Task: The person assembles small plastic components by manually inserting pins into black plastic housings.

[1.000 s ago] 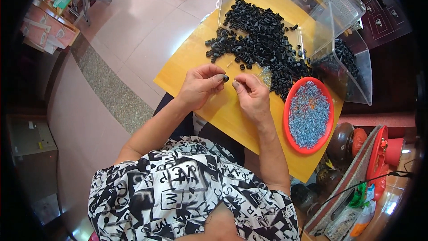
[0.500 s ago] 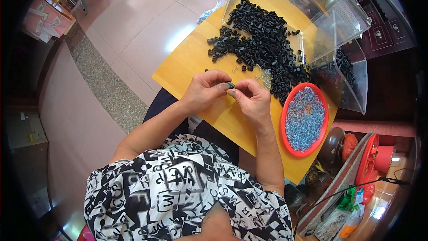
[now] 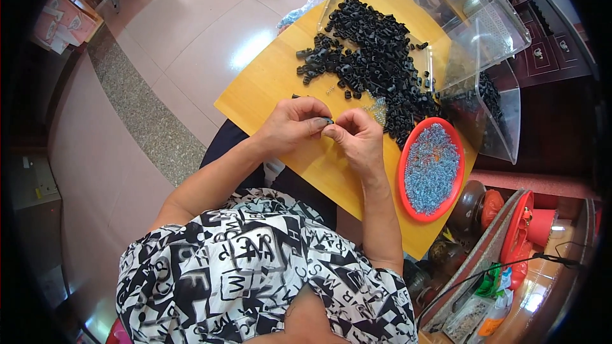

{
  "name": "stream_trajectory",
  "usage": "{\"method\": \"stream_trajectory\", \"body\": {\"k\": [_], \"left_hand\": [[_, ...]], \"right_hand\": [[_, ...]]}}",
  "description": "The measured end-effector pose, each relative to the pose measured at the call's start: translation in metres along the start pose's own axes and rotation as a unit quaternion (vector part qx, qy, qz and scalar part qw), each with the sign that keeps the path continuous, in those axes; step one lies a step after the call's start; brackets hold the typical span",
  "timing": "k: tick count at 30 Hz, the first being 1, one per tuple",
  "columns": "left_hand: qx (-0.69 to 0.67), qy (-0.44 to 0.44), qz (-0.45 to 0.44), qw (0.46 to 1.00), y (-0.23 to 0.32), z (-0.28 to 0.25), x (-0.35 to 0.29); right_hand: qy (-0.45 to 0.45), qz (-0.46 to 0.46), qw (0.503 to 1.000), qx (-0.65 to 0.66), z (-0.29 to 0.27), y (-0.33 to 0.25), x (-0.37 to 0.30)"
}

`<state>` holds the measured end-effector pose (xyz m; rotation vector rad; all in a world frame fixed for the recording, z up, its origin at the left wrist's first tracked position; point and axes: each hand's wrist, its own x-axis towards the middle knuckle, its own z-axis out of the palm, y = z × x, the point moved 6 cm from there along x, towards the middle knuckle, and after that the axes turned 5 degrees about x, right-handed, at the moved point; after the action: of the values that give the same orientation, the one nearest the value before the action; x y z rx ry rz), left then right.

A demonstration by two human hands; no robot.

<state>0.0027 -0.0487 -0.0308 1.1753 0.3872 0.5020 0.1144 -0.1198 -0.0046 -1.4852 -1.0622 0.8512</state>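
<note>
My left hand [image 3: 290,126] pinches a small black plastic piece [image 3: 329,121] between thumb and forefinger over the table. The fingertips of my right hand [image 3: 359,142] are pressed together right beside that piece; what they hold, if anything, is too small to make out. Beyond my hands lies a large pile of black plastic pieces [image 3: 370,51]. A little heap of small silvery springs [image 3: 377,109] sits at the pile's near edge. To the right, a red oval tray [image 3: 401,181] holds many more tiny silvery-blue springs [image 3: 433,169].
The yellow tabletop [image 3: 261,83] slants under my arms. A clear plastic bin [image 3: 503,108] with black pieces stands at its right, and a clear panel [image 3: 440,0] rises at the far side. A shelf with red containers [image 3: 542,226] is at lower right.
Both hands stay together at nearly the same place, with only slight finger movement around the black piece. The whole view has shifted a little.
</note>
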Motion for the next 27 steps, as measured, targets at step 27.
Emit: {"method": "stream_trajectory", "body": {"k": [27], "left_hand": [[-0.245,0.015,-0.016,0.969,-0.011,-0.017,-0.002]], "right_hand": [[0.048,-0.253,0.828,-0.498,0.011,-0.031,0.036]]}}
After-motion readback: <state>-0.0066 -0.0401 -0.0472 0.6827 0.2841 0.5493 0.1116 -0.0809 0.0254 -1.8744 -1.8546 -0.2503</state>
